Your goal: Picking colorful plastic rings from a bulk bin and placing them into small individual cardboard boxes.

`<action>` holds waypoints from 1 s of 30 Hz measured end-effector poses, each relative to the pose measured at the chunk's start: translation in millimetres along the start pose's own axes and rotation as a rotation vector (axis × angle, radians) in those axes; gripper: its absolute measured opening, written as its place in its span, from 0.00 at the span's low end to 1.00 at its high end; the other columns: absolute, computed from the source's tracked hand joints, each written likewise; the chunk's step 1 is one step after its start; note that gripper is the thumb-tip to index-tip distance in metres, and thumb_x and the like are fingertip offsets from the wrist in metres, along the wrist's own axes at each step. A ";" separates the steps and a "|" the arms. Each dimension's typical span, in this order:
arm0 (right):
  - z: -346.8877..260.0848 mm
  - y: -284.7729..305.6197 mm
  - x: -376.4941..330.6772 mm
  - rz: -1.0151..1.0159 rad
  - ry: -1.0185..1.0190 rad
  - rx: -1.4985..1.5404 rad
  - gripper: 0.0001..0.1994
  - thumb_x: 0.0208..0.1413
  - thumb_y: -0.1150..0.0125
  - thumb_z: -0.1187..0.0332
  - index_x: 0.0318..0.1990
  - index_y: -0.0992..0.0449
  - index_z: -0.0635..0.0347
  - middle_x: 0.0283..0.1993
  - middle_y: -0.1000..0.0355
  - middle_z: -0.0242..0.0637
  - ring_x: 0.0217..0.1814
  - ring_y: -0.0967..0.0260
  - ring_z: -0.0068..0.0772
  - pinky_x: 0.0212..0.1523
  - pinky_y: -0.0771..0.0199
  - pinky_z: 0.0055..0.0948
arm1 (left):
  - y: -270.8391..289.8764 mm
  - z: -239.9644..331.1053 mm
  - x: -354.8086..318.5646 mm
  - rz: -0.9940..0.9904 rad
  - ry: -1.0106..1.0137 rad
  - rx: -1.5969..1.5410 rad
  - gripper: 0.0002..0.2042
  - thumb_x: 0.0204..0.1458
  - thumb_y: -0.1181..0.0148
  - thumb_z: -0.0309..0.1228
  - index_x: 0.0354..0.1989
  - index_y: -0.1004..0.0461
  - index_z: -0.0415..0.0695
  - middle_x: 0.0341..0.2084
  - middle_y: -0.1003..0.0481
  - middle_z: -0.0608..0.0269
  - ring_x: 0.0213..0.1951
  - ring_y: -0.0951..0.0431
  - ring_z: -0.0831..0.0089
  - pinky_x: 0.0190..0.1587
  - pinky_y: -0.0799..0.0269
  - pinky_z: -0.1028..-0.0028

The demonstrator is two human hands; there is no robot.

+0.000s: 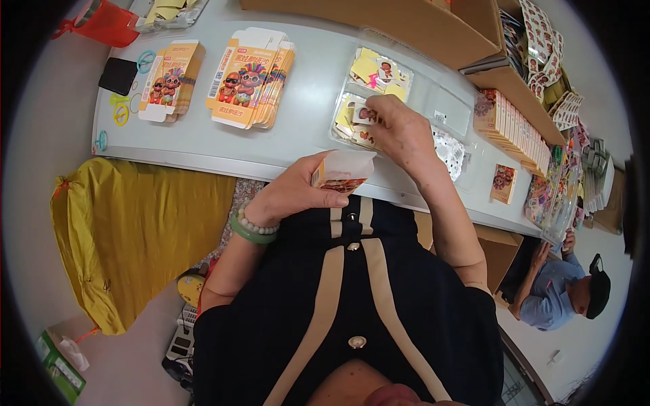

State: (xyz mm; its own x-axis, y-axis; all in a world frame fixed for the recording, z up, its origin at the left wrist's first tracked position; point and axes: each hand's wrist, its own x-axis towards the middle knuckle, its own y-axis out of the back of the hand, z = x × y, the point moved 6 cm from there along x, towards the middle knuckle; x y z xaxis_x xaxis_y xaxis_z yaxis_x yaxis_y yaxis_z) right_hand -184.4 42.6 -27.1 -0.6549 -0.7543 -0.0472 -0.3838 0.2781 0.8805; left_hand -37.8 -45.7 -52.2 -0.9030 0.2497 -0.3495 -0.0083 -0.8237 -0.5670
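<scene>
My left hand [292,184] holds a small orange printed carton [338,181] in front of my body, its top flap standing up. Over a clear plastic tray [336,128] at the table's near side, my right hand [405,132] pinches a small white card with a printed figure [363,114]. Beneath those fingers lie more small cards and yellow pieces, partly hidden by the hand. The tray's far compartment holds yellow paper slips [364,66] and a few pink bits. Beside my right wrist is a silvery spotted packet [448,154].
Two stacks of flat orange cartons [247,81] [172,81] lie on the left of the table. A row of filled-out cartons [514,125] and a single carton [503,183] are at the right. Cardboard boxes [406,24] line the back. Another person [556,291] works at far right.
</scene>
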 end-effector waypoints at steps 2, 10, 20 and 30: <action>7.3 6.0 -3.1 0.063 -0.058 0.088 0.10 0.44 0.44 0.75 0.37 0.28 0.57 0.30 0.30 0.39 0.33 0.29 0.37 0.36 0.29 0.36 | -1.5 0.3 -0.1 0.016 0.017 -0.023 0.28 0.42 0.31 0.28 0.53 0.34 0.37 0.45 0.28 0.63 0.47 0.30 0.77 0.52 0.34 0.75; 16.3 17.4 -21.6 -0.027 -0.088 0.461 0.09 0.48 0.48 0.79 0.37 0.25 0.64 0.25 0.32 0.34 0.28 0.35 0.25 0.33 0.32 0.23 | -8.8 0.0 -2.8 0.112 -0.073 -0.103 0.26 0.43 0.32 0.24 0.52 0.34 0.37 0.42 0.26 0.59 0.44 0.24 0.73 0.48 0.28 0.75; 18.5 35.1 -40.6 -0.126 -0.199 0.706 0.10 0.55 0.43 0.67 0.36 0.23 0.66 0.26 0.31 0.29 0.28 0.37 0.19 0.31 0.35 0.21 | -18.3 0.9 -3.6 0.184 -0.060 -0.015 0.26 0.47 0.35 0.27 0.55 0.37 0.36 0.43 0.29 0.63 0.43 0.29 0.79 0.46 0.30 0.78; 49.3 29.7 -36.4 0.176 -0.192 0.623 0.04 0.45 0.37 0.76 0.27 0.27 0.62 0.23 0.38 0.23 0.27 0.43 0.13 0.29 0.44 0.17 | -14.8 -2.2 -4.2 0.211 -0.012 -0.011 0.25 0.47 0.36 0.27 0.53 0.37 0.36 0.41 0.29 0.65 0.40 0.29 0.82 0.42 0.29 0.80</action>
State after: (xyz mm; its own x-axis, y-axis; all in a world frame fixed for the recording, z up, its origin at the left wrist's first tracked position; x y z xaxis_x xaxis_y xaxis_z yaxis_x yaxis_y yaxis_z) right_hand -204.0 107.6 -22.5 -0.8239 -0.5634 -0.0611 -0.5267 0.7216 0.4492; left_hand -32.9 -33.4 -43.9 -0.8893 0.0664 -0.4526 0.1861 -0.8513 -0.4906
